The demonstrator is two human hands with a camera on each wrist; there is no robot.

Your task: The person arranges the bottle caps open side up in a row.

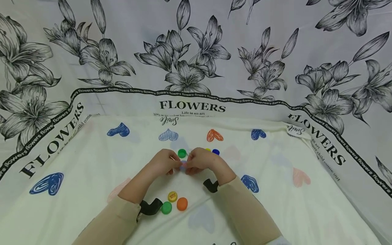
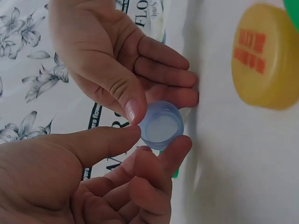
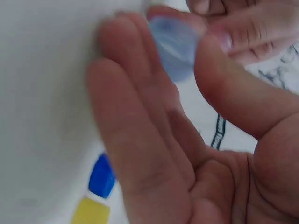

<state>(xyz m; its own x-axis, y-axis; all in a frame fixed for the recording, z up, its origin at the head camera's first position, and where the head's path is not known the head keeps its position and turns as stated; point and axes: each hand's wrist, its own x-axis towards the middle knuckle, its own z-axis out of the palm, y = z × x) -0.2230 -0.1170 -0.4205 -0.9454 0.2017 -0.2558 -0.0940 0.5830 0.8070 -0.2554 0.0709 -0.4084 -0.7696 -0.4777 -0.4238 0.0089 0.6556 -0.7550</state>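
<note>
My left grip (image 1: 163,162) and right grip (image 1: 200,160) both pinch one translucent blue bottle cap (image 2: 162,128). A green cap (image 1: 182,153) lies just beyond them on the counter (image 1: 306,211).

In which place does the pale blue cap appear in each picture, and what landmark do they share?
Head: pale blue cap, below centre, slightly left.
Left wrist: pale blue cap, near centre.
Right wrist: pale blue cap, upper part, slightly right, blurred.
Shared landmark: black lettered band.

The cloth (image 1: 309,211) was softly lit; in the right wrist view, the cap (image 3: 175,53) was blurred, and the fingertips (image 3: 124,35) beside it were smeared.
</note>
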